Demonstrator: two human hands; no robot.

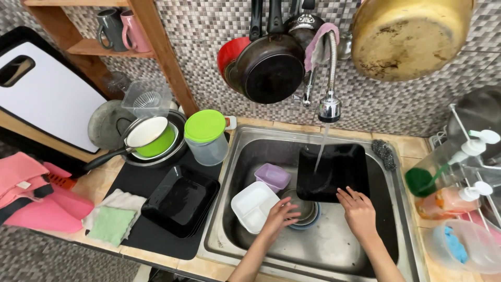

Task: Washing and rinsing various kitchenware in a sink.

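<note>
Her right hand [359,209] grips the wet black tray [334,171] under the tap [329,107], left hand [279,215] spread on bowls [302,210]; it could slip.

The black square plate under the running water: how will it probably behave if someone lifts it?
The black square plate is wet under the stream, so probably slippery. It looks rigid, unlikely to bend. Tilted, held by the right hand, it may slide down.
</note>
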